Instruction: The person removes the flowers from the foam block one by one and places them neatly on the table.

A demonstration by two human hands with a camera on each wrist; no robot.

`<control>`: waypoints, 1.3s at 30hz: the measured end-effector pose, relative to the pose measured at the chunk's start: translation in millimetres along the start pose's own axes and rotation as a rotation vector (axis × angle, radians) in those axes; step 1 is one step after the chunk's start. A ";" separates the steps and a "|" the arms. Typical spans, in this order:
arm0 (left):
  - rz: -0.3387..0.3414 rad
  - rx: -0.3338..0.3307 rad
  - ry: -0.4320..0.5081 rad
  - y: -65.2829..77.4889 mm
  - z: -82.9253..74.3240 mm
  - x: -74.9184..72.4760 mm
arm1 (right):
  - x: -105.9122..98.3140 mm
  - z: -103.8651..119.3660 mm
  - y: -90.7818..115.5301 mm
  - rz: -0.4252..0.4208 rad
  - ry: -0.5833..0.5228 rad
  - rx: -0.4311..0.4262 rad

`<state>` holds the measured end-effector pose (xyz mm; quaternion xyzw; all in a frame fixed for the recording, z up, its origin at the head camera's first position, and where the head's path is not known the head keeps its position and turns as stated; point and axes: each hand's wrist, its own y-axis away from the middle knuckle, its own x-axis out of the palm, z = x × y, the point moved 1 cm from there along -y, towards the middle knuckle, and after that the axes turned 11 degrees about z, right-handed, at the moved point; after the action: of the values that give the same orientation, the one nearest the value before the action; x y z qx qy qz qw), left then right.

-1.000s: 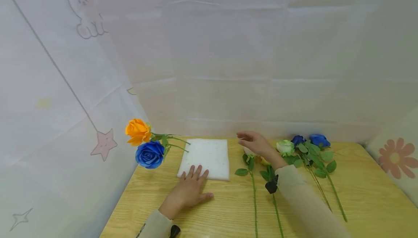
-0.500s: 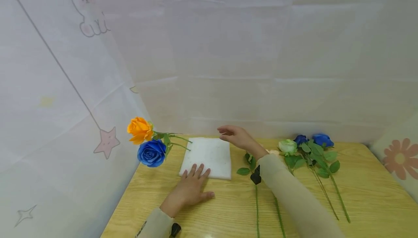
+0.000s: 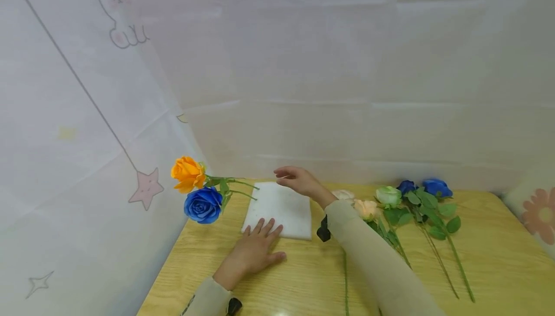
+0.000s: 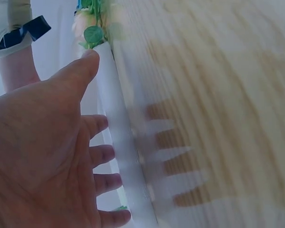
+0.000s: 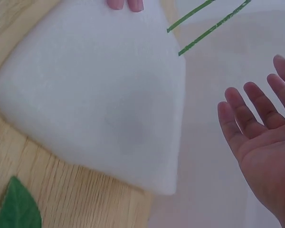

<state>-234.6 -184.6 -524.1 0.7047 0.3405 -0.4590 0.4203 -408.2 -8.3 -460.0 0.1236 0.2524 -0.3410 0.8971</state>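
My left hand [image 3: 252,254] rests its spread, straight fingertips on the near edge of a white foam pad [image 3: 286,212]. In the left wrist view, the fingers of that left hand [image 4: 40,152] reach past the pad's edge [image 4: 126,142]. Over the far right part of the pad is my right hand [image 3: 301,182], its fingers loosely bent. The right wrist view shows this right hand [image 5: 266,147] holding nothing, apart from the pad. At the pad's left side, an orange rose [image 3: 188,175] and a blue rose [image 3: 203,205] lean out leftward, their stem ends at the pad.
Right of the pad lie a white rose [image 3: 343,194], a peach rose [image 3: 366,209], a pale green rose [image 3: 388,196] and blue roses [image 3: 437,188], stems toward me. My right sleeve covers parts of some. A printed cloth [image 3: 303,89] stands behind the wooden table [image 3: 299,287].
My right hand has moved left, from above the white rose to above the pad, its fingers still loose. The left hand has stayed on the pad's near edge. The view has shifted slightly.
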 end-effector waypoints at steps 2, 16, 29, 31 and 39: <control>-0.008 0.005 -0.010 -0.6 -0.6 0.0 | 1.6 0.7 -2.7 0.003 -0.007 0.006; -0.047 0.033 -0.053 -3.9 -4.5 -6.4 | -6.2 -15.8 2.8 -0.025 -0.091 0.044; -0.065 -0.023 -0.020 -23.8 11.6 -5.7 | -14.1 -26.0 11.2 -0.026 -0.170 0.054; -0.066 -0.034 -0.013 -27.4 15.5 -6.5 | -15.3 -25.6 12.7 -0.025 -0.173 0.048; -0.063 -0.076 0.058 -33.7 32.9 -10.2 | -16.8 -26.9 19.6 -0.009 -0.191 0.034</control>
<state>-279.2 -201.3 -531.4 0.6902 0.3916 -0.4383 0.4220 -415.6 26.0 -472.6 0.1045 0.1604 -0.3593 0.9134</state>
